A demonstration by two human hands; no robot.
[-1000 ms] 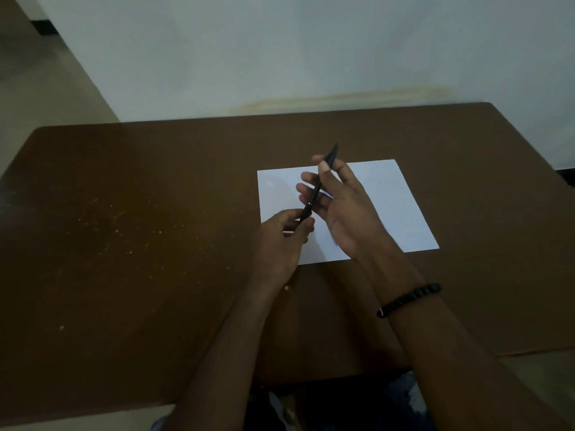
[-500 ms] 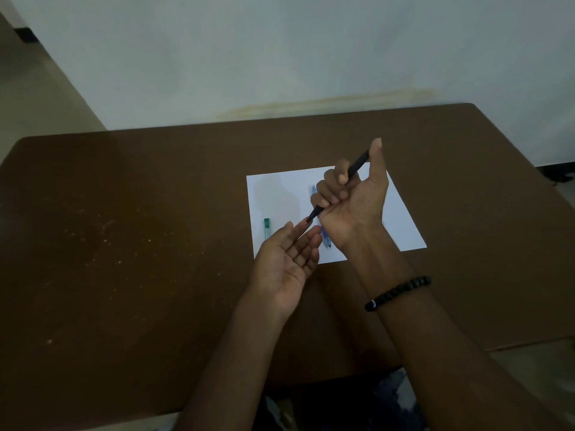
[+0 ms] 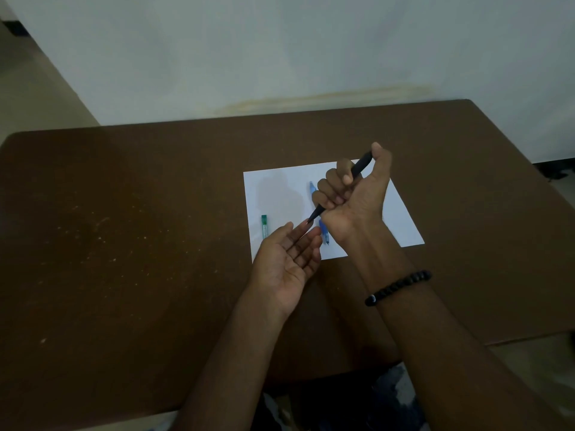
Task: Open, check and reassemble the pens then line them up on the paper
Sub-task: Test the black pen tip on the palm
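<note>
- The black pen point(image 3: 339, 189) is above the paper point(image 3: 401, 213), tip angled down toward the open palm.
- Right hand point(image 3: 354, 194) fingers are clenched around its barrel; the left hand point(image 3: 286, 262) is released, empty.
- Judgement: press the tip gently on the palm, keeping the barrel steady.
- Blue pen point(image 3: 323, 231) and green pen point(image 3: 264, 225) lie on the paper, left of the black pen.

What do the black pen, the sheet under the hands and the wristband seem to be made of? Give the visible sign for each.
Black pen: probably matte plastic; dull, no glint.
Sheet: white paper; thin, flat, lying flush on the table.
Wristband: round dark beads, slightly glossy; stone, wood or plastic cannot be told.
</note>
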